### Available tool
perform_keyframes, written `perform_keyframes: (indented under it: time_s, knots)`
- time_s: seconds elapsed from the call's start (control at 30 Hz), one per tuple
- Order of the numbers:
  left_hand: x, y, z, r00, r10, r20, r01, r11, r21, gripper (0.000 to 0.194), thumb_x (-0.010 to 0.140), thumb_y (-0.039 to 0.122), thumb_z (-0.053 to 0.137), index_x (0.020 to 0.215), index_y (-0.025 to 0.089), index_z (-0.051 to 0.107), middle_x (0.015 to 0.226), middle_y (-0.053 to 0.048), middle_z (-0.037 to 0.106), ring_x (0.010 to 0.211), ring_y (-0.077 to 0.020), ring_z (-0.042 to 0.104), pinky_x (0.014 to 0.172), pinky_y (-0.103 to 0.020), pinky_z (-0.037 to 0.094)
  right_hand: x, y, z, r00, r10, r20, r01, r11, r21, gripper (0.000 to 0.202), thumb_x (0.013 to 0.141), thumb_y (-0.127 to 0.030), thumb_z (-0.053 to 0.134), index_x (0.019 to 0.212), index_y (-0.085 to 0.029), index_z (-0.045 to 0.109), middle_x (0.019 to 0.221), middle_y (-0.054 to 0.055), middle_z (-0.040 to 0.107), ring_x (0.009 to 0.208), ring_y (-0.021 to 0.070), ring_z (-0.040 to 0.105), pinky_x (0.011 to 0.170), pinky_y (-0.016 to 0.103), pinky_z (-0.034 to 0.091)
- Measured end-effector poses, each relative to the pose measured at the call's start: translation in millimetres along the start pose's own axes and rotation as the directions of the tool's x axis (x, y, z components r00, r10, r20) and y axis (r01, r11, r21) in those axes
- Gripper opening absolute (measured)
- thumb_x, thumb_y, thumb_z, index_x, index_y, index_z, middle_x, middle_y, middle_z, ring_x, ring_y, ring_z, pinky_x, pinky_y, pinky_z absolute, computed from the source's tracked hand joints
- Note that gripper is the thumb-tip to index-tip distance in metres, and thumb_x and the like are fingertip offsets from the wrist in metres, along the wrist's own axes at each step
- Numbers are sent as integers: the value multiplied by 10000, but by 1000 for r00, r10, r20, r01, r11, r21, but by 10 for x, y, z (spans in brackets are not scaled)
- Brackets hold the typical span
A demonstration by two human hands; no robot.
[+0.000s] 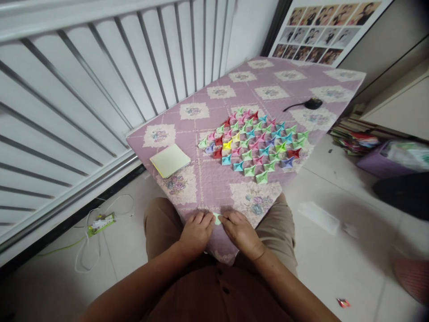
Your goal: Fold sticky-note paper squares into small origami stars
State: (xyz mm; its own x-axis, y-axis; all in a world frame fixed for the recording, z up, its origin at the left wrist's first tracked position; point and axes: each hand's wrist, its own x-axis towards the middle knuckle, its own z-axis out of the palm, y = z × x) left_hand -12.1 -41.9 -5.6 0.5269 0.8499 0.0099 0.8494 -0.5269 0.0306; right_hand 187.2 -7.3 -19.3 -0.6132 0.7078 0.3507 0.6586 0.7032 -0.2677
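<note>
Both hands rest at the near corner of the cloth-covered table, with a small pale green piece of paper [217, 218] between them. My left hand [198, 230] has its fingers curled at the paper's left end. On the other end, the fingertips of my right hand [239, 230] press down. Most of the paper is hidden under the fingers. Farther up the table stand rows of folded paper cranes [258, 138] in green, pink, red, blue, yellow and purple. A stack of square pale paper sheets [170, 161] lies to the left.
A black object with a thin stem [313, 103] lies at the table's right side. The white radiator [117, 67] runs along the left. A photo board [315, 36] leans behind. On the floor are a power strip [101, 223] with cables and a purple bin [385, 158].
</note>
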Motion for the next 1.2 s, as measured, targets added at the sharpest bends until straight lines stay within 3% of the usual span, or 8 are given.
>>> perform_keyframes:
  time_s: [0.7, 1.2]
  knots:
    - [-4, -4, -6, 996, 23, -80, -15, 995, 96, 351, 951, 264, 402, 1276, 187, 513, 1348, -91, 510, 1034, -227, 517, 741, -355, 400, 17, -9, -6, 1000, 15, -11, -15, 1000, 13, 256, 937, -181, 437, 1057, -162, 662, 875, 66, 612, 817, 185, 512, 774, 320, 446]
    - [-10, -24, -41, 1000, 5, -18, -4, 998, 57, 381, 939, 281, 430, 1311, 214, 480, 1393, -73, 474, 1084, -230, 493, 777, -360, 402, -25, -18, 27, 998, 51, 43, -50, 998, -33, 288, 936, -185, 442, 1164, -185, 617, 911, 67, 615, 835, 184, 507, 796, 331, 435]
